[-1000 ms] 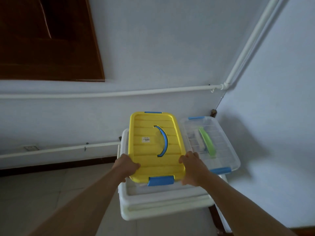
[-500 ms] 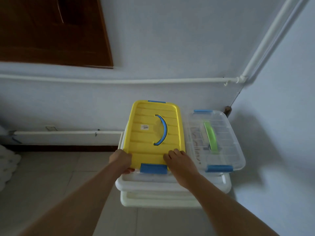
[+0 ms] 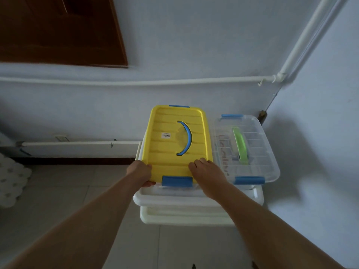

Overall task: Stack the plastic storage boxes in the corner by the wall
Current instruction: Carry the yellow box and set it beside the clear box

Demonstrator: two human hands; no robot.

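Note:
A box with a yellow lid (image 3: 169, 152), blue handle and blue clips rests on top of two stacked white boxes (image 3: 180, 199) in the corner. Beside it on the right sits a clear box (image 3: 258, 152) with a green handle and blue clips. My left hand (image 3: 139, 173) grips the yellow box's near left corner, fingers curled under the rim. My right hand (image 3: 209, 175) lies flat on the lid's near right corner, fingers spread over the top.
Pale walls meet in a corner behind the boxes, with white pipes (image 3: 136, 82) running along them. A dark wooden panel (image 3: 58, 30) hangs upper left. A white bumpy object (image 3: 9, 181) lies on the tiled floor at the left edge.
The yellow-lidded box has come down onto the white stack beside the clear box. My right hand has slid from the box's side onto the lid. The view has tilted downward.

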